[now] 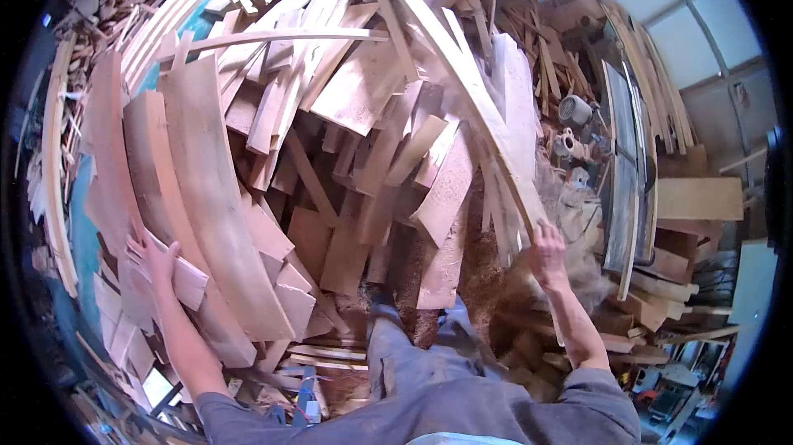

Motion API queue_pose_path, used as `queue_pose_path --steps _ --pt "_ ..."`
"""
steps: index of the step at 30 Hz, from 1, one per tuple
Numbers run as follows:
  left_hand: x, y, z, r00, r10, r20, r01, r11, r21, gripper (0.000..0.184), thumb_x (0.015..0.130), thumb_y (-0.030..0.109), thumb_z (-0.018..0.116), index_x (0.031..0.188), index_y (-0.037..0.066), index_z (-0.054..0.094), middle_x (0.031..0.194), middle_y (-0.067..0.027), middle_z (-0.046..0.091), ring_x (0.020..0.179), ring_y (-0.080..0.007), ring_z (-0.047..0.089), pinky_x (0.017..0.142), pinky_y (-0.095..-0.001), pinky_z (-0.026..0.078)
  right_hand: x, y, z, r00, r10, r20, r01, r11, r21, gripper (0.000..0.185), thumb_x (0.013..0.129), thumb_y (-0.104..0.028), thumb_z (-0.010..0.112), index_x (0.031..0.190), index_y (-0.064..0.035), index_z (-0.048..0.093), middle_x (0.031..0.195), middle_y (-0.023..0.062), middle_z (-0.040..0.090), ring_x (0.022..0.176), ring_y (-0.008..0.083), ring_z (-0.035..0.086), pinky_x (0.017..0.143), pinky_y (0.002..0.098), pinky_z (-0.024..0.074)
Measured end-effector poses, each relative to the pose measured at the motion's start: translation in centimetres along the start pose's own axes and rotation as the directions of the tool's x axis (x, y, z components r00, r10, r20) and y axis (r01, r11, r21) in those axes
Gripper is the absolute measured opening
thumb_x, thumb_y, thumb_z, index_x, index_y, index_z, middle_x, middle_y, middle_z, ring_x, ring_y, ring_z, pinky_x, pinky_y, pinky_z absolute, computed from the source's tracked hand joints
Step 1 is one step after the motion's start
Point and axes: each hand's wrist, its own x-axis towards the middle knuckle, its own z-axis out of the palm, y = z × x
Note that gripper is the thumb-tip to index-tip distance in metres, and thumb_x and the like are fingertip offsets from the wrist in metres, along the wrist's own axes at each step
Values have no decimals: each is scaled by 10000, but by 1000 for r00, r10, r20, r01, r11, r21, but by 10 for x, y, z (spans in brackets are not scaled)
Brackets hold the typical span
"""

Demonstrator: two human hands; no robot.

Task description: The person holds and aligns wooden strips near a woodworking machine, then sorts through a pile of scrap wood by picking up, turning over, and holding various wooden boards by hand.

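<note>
My right hand (548, 257) is closed around the near end of a long, narrow wooden strip (475, 94), which slants up and away to the top of the view. On the left, my left hand (155, 262) rests with its fingers spread on a short piece of board (188, 281), beside a tall reddish plank (116, 144). Just right of that hand lean two wide boards, a grey-brown one (157, 164) and a paler one (216, 172). Between my hands lies a heap of mixed offcuts (355, 90), one of them a sawdust-covered plank (446, 189) near my legs.
Sawdust (487, 296) covers the floor by my feet. A motor-like machine part (574, 111) stands to the right, near a long upright panel (619, 164). Stacked boards (698, 197) line the right side, and a wall of panes (702, 7) rises behind.
</note>
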Motion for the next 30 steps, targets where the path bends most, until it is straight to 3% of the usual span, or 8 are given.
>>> queue_pose_path --steps 5,10,13,17,21,24,28,30 --pt "-41 47 -5 990 53 -131 -27 980 198 807 811 390 761 1458 44 425 1543 -332 253 1438 -539 198 1172 -586 215 -8 -26 10 998 -7 -60 14 994 112 512 769 17 547 1279 61 544 1404 253 523 1274 386 533 1024 443 472" --pt "-235 222 12 876 439 202 -170 672 -721 569 825 371 784 1189 -26 599 1142 -160 616 1078 -255 561 974 -377 447 -19 -30 36 1000 2 -7 -1 992 130 600 804 7 505 1401 57 466 1440 256 496 1310 387 508 1110 457 404" --pt "-364 335 27 426 702 571 529 319 -786 575 914 431 673 1265 -5 539 1227 -129 603 1159 -238 570 1000 -382 476 -22 -55 13 999 34 16 -37 980 195 601 825 -19 507 1418 54 453 1453 254 484 1319 388 498 1114 474 387" --pt "-470 451 39 -109 874 474 992 127 -6 709 990 579 507 1440 39 418 1436 -134 488 1399 -281 408 1136 -444 384 -21 -71 5 997 70 -16 -64 974 217 584 824 -67 593 1390 35 491 1430 217 516 1313 348 518 1101 480 389" --pt "-489 504 -17 4 918 396 1000 -5 2 644 971 496 592 1421 53 467 1389 -134 540 1273 -257 525 1094 -417 427 -32 -66 0 996 76 -46 -50 909 413 494 821 -91 629 1298 26 573 1350 212 583 1266 349 551 1052 456 440" --pt "-509 516 -5 46 832 553 986 51 -158 567 965 404 650 1372 31 522 1300 -141 603 1178 -260 595 1037 -414 478 -72 -26 -7 995 -46 86 -41 603 796 448 820 -92 658 1254 3 605 1276 216 614 1194 367 580 999 425 491" --pt "-527 535 8 139 770 623 926 122 -357 490 987 363 622 1323 14 554 1254 -132 641 1131 -271 631 1003 -435 509 -171 49 -27 938 343 60 -297 700 649 392 839 -133 673 1207 -1 644 1232 214 644 1152 371 594 1005 425 481" --pt "-532 536 4 171 755 633 911 123 -394 468 991 352 617 1310 14 562 1250 -126 647 1127 -275 635 1003 -447 510 -232 81 -18 808 493 324 -578 550 603 501 850 -283 711 1241 20 633 1230 209 653 1138 366 622 1008 403 481"
